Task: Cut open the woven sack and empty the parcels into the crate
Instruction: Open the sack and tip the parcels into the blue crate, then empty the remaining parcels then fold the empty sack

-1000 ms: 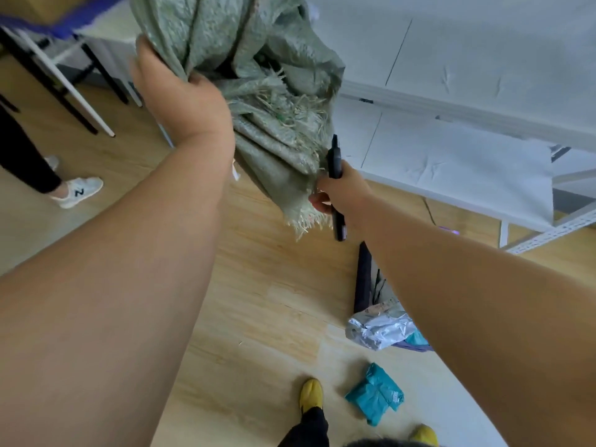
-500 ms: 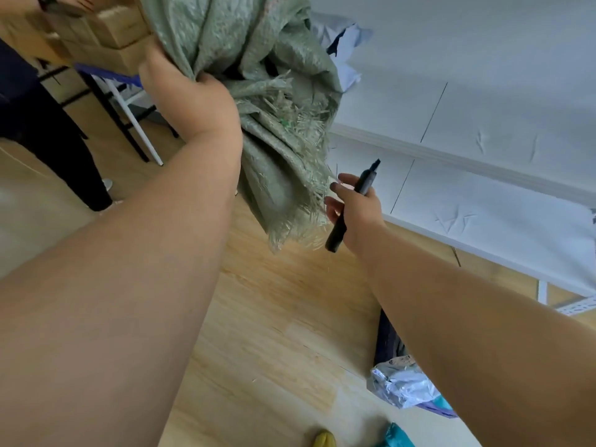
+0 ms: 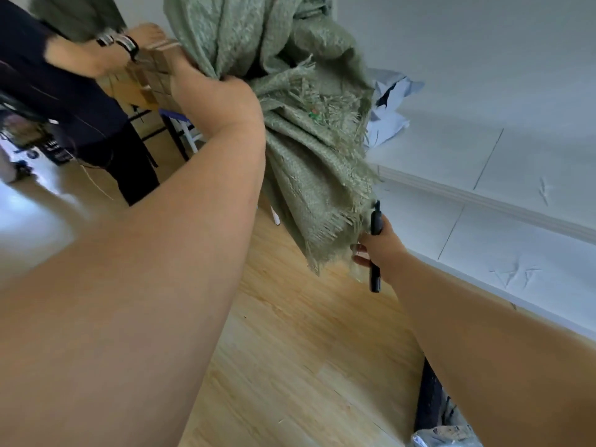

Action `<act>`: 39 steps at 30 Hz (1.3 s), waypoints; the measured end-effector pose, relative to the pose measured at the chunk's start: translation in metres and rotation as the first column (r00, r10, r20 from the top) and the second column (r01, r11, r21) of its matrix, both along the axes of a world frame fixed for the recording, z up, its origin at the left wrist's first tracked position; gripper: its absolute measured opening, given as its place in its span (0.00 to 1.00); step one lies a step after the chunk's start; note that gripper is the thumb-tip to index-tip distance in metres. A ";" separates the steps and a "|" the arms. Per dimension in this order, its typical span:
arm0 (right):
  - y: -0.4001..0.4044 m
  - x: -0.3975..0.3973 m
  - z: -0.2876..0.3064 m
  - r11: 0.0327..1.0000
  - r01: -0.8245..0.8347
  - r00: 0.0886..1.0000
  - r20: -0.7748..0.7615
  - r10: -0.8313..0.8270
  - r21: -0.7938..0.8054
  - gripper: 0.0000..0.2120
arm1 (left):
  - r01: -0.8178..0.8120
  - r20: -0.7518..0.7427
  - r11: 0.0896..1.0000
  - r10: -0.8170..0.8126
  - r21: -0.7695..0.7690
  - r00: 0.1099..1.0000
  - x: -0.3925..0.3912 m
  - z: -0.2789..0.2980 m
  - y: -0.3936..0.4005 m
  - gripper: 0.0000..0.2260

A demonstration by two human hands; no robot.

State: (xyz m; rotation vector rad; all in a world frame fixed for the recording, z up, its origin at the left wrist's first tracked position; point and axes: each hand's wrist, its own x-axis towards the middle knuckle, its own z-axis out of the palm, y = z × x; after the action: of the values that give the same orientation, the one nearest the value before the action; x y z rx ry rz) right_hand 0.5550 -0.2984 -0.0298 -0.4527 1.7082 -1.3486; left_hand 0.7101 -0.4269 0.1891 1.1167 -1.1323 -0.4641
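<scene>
Head view: the left hand (image 3: 209, 98) grips a bunched fold of the green woven sack (image 3: 290, 108) at upper centre, fingers closed tight in the cloth. The right hand (image 3: 380, 250), lower right of the sack, is wrapped around a black cutter (image 3: 375, 246); half a second ago it sat apart from the frayed hem, now its tip touches the fringe. A silver parcel (image 3: 445, 438) lies at the bottom edge

i see soft, even daylight with a pale glare patch on the floor (image 3: 29, 217) at left, weak shadows, motion blur on the far person (image 3: 74, 101), and wide-angle bending at the edges.
</scene>
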 end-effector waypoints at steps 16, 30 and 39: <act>0.019 0.018 0.049 0.985 -0.064 0.986 0.139 0.086 -0.158 0.05 | 0.237 0.629 0.909 -0.409 0.343 0.661 0.001 -0.100 0.050 0.32; 0.186 -0.078 -0.042 0.989 -0.097 0.990 0.113 0.083 0.116 0.06 | 0.298 0.733 0.766 -0.637 0.569 0.238 -0.056 -0.305 0.177 0.07; 0.262 -0.085 -0.098 0.912 0.401 0.856 0.321 -0.406 0.084 0.06 | 0.014 0.780 0.815 -0.558 0.579 0.283 -0.044 -0.331 0.228 0.15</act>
State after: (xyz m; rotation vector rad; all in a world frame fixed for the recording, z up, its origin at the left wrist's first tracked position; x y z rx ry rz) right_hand 0.4699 -0.0365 -0.1282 0.1575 1.5747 -1.6025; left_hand 0.6662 -0.1990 -0.1419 1.6961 -2.4416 -0.3677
